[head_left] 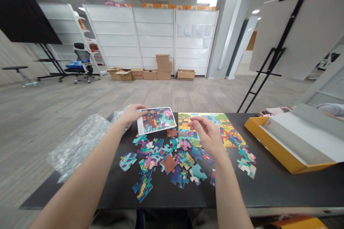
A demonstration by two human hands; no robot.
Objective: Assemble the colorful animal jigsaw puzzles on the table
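Note:
My left hand (131, 113) grips the left edge of a reference picture card (159, 121), with the thumb on its printed face. The card shows a dark, colourful scene and is tilted toward me. Loosely bent and holding nothing visible, the fingers of my right hand (209, 136) hover above a yellow animal picture board (233, 131). Between my forearms lie several loose jigsaw pieces (168, 164), many overlapping in a pile. One piece with a yellow shape (142, 188) lies nearest me. A small group of pieces (247, 162) sits right of my right forearm.
Crumpled clear plastic wrap (80, 139) covers the table's left side. An open yellow box (290, 150) with a pale interior stands at the right. The black table's (188, 198) front edge runs close to me. Beyond are cardboard boxes (163, 67) and a board stand (264, 64).

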